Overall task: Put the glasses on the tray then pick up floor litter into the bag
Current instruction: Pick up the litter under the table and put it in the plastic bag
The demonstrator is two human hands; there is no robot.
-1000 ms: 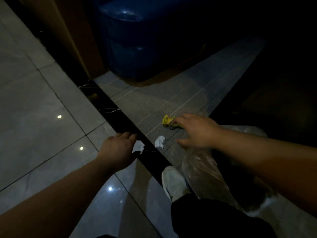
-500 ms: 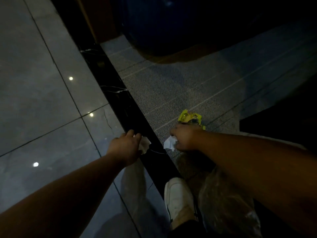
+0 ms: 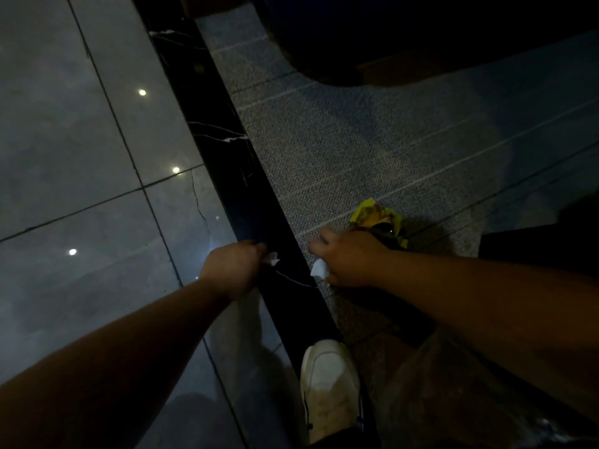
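Observation:
My left hand (image 3: pixel 232 268) is closed around a small white paper scrap (image 3: pixel 271 258) over the black marble strip (image 3: pixel 227 150). My right hand (image 3: pixel 348 259) is closed on another white paper scrap (image 3: pixel 319 268) at the edge of the grey carpet (image 3: pixel 372 131). A crumpled yellow wrapper (image 3: pixel 377 218) lies on the carpet just beyond my right hand. A clear plastic bag (image 3: pixel 431 384) hangs dimly under my right forearm. No glasses or tray are in view.
Glossy grey floor tiles (image 3: pixel 81 157) fill the left side. My white shoe (image 3: pixel 327 390) stands on the marble strip near the bottom. Dark furniture (image 3: pixel 389 34) looms at the top right, and a dark block (image 3: pixel 544 241) sits at the right edge.
Both hands went from open and reaching to closed on the two white scraps. The view has tilted further down toward the floor.

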